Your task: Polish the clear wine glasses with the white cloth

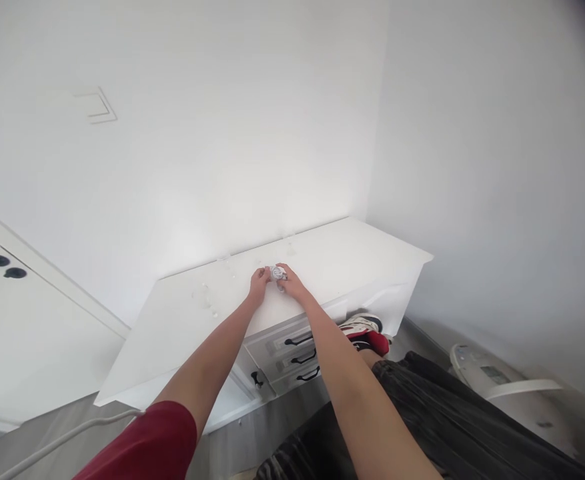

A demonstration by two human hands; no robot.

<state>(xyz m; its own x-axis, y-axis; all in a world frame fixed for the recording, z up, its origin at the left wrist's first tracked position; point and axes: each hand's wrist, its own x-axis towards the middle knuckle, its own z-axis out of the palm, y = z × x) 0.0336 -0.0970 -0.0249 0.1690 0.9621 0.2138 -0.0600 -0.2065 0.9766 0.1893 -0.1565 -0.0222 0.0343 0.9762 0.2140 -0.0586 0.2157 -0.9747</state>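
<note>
Over the white cabinet top (342, 257) my two hands are close together at a small grey-and-white item (277, 273), rounded and perhaps coiled or crumpled. Its exact kind is too small to make out. My left hand (259, 283) pinches its left side with thumb and fingers. The fingers of my right hand (292, 283) curl around its right side. Left of my hands, faint clear pieces (202, 295) lie on the surface, and another clear piece (290, 245) is near the wall behind them.
Drawers with black handles (305, 357) face me below the top. Shoes (365, 328) sit in an open section at the right. A pale lidded appliance or bin (492, 373) stands on the floor at right. A white cable (67, 437) runs along the lower left, near a white door (2, 320).
</note>
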